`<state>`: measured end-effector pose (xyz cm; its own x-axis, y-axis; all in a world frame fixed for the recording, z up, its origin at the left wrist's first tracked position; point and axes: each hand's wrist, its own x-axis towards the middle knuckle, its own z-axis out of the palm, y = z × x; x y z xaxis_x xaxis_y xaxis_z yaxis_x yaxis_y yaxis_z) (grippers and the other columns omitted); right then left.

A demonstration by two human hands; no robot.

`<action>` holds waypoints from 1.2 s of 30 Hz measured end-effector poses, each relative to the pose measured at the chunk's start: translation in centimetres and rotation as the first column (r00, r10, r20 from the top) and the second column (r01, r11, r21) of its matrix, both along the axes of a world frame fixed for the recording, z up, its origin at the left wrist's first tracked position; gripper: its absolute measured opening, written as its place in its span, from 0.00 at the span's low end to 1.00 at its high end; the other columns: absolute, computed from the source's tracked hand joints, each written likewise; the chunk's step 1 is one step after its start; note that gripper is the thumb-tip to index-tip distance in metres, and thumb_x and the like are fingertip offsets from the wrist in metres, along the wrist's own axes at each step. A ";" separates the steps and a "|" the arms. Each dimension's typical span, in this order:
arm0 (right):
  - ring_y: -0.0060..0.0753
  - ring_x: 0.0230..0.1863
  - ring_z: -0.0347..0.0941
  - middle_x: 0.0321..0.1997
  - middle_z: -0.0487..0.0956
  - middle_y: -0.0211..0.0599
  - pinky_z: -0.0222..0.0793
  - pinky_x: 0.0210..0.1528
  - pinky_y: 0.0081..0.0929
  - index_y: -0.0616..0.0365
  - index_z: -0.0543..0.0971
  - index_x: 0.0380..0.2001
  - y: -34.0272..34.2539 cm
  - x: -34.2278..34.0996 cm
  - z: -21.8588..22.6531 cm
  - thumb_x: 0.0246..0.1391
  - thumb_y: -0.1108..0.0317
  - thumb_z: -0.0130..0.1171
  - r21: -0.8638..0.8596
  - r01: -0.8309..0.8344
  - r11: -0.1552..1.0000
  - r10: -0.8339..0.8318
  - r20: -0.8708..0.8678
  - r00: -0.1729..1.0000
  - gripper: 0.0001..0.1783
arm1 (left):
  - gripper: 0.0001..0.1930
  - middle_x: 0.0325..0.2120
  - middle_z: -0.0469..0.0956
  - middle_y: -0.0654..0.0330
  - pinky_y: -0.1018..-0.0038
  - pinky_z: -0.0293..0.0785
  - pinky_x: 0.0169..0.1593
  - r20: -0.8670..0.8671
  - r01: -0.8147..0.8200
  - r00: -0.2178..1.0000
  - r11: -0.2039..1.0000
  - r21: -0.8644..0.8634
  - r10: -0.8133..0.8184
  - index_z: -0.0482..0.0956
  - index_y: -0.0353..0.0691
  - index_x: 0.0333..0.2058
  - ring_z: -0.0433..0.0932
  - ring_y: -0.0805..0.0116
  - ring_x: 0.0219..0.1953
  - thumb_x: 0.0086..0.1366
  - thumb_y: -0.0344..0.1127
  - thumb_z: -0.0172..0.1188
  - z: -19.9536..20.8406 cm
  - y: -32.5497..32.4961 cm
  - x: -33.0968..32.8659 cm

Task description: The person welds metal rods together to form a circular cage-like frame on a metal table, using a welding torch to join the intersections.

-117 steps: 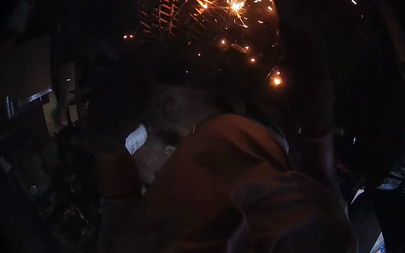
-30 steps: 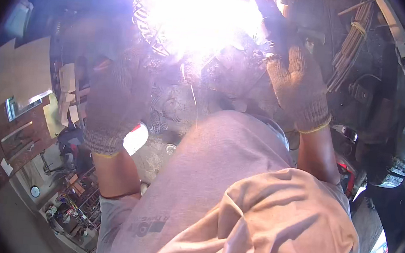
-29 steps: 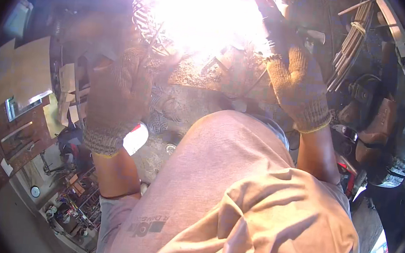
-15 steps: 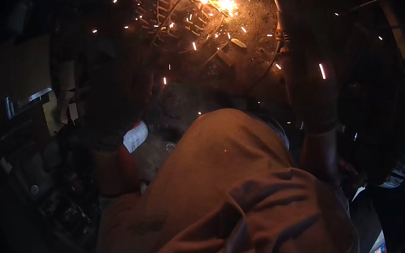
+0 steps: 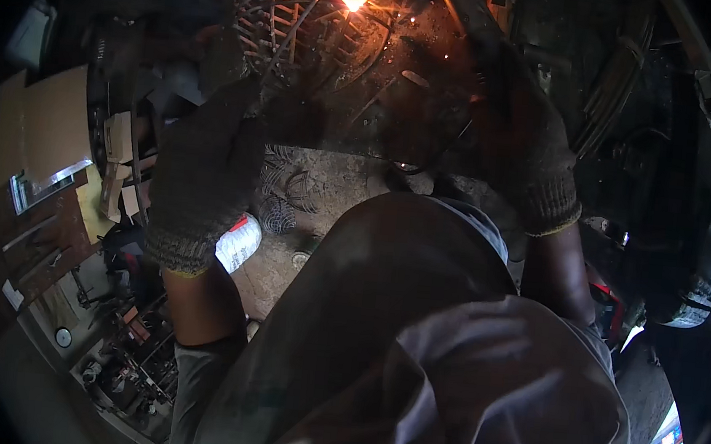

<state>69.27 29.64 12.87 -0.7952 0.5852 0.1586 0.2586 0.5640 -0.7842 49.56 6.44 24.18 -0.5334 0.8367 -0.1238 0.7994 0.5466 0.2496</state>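
My right hand point(image 5: 525, 140), in a knitted work glove with a yellow cuff edge, is closed around a long dark welding tool point(image 5: 467, 5) that runs up past the top edge. Its fingers are partly lost in shadow. Left of the tool, a bright orange glow point(image 5: 353, 2) burns at metalwork made of curved bars and short rungs point(image 5: 282, 17). My left hand point(image 5: 204, 166), gloved alike, reaches to the near left side of this metalwork. Its fingertips are too dark to show whether they grip it. The work rests on a dark tabletop point(image 5: 346, 132).
Under the table edge, bent wire pieces point(image 5: 286, 195) lie on the floor near a white bag point(image 5: 240, 241). Cardboard point(image 5: 55, 124) and a cluttered shelf point(image 5: 137, 355) stand at left. Long rods point(image 5: 619, 84) lie at right. My trousered leg point(image 5: 382, 309) fills the lower middle.
The large flare and flying sparks have shrunk to a small glow with few sparks. The surroundings look brighter. The tool's upper end has shifted left.
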 end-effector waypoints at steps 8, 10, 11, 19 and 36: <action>0.54 0.64 0.73 0.61 0.75 0.59 0.70 0.63 0.41 0.62 0.62 0.69 -0.4 0.1 -0.8 0.62 0.64 0.57 0.109 0.007 0.994 -0.007 0.008 1.000 0.34 | 0.19 0.51 0.80 0.47 0.65 0.74 0.55 -0.009 -0.040 0.999 0.999 -0.013 0.040 0.76 0.36 0.57 0.81 0.55 0.51 0.69 0.32 0.57 0.3 0.6 0.5; 0.55 0.64 0.73 0.61 0.74 0.60 0.70 0.63 0.41 0.63 0.62 0.69 -0.2 0.0 -0.1 0.62 0.64 0.57 -0.075 0.017 0.997 -0.012 0.073 0.997 0.35 | 0.19 0.51 0.80 0.47 0.65 0.74 0.55 0.028 -0.040 0.999 0.999 0.004 0.040 0.76 0.35 0.57 0.81 0.55 0.51 0.69 0.31 0.57 0.1 0.6 0.3; 0.55 0.64 0.73 0.61 0.74 0.60 0.69 0.63 0.41 0.63 0.61 0.69 -0.1 -0.1 0.2 0.62 0.64 0.58 -0.167 0.026 0.986 -0.008 0.104 0.994 0.35 | 0.19 0.51 0.80 0.47 0.65 0.74 0.56 0.046 -0.041 0.998 0.999 0.012 0.041 0.76 0.35 0.57 0.80 0.54 0.51 0.69 0.31 0.57 0.0 0.6 0.3; 0.55 0.64 0.73 0.62 0.74 0.60 0.70 0.63 0.40 0.62 0.62 0.69 0.2 0.5 -0.2 0.63 0.62 0.57 -0.036 0.020 0.999 -0.017 0.074 0.997 0.35 | 0.19 0.50 0.80 0.47 0.66 0.74 0.56 0.027 -0.040 0.999 0.999 0.008 0.040 0.76 0.34 0.56 0.81 0.55 0.50 0.68 0.28 0.57 -0.1 0.6 0.3; 0.33 0.46 0.79 0.49 0.80 0.42 0.77 0.49 0.30 0.61 0.66 0.66 -0.2 2.2 0.1 0.60 0.70 0.62 -0.447 0.088 0.890 -0.181 -0.170 0.969 0.31 | 0.22 0.39 0.83 0.57 0.73 0.75 0.43 0.350 -0.222 0.927 0.949 0.225 0.134 0.78 0.34 0.55 0.79 0.69 0.37 0.61 0.31 0.63 1.8 -1.7 0.2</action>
<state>71.51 29.45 12.93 -0.6821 0.7312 0.0127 0.1179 0.1271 -0.9849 49.77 4.70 25.94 -0.6430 0.7578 -0.1109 0.5445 0.5542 0.6297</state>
